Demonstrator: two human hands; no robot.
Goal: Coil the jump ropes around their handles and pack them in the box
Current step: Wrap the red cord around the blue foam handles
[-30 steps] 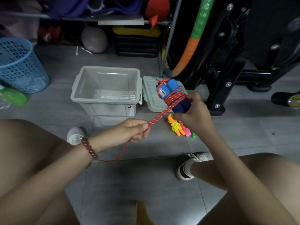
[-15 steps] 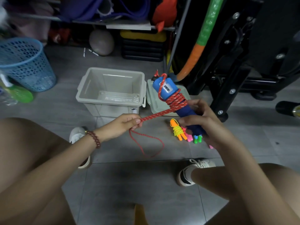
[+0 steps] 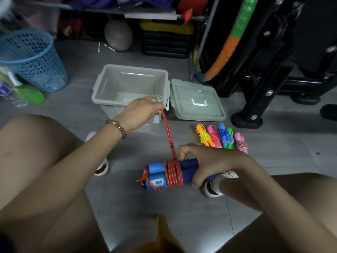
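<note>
My right hand grips two blue foam handles held side by side and lying level above the floor. Red speckled rope is coiled several turns around them. My left hand pinches the rope's free end and holds it taut, up and away toward the box. The grey plastic box stands open behind my left hand, with nothing in it. Several coiled jump ropes with orange, pink, blue and green handles lie in a row on the floor to the right.
The box's grey lid lies flat next to it. A blue mesh basket and a green bottle stand at left. Black exercise equipment fills the right. My knees and white shoes flank the grey tiled floor.
My right hand dropped and turned the handles from tilted upright to level. My left hand rose toward the box, and the slack loop of rope is now taut.
</note>
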